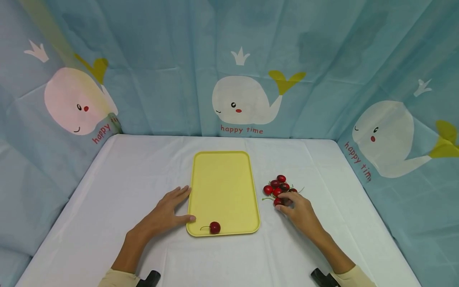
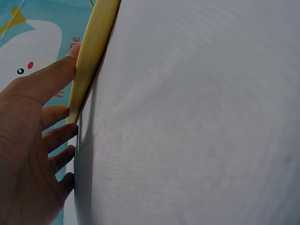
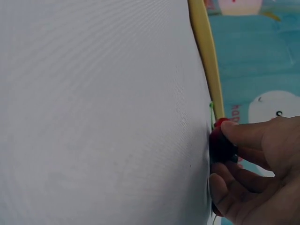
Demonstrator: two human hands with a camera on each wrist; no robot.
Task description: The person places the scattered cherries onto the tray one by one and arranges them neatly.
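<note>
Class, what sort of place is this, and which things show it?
Probably a small staged tabletop booth: blue whale-print fabric hangs around a table covered in white cloth, where a yellow tray and cherries are laid out.

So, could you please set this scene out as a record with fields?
Tray: yellow, on white cloth
On tray: one cherry, stem attached, by the near edge
Cherry pile: red to dark red, right of the tray
Left hand: thumb over the tray's left rim
Right hand: thumb and fingers around a pile cherry
Backdrop: blue with printed whales
</note>
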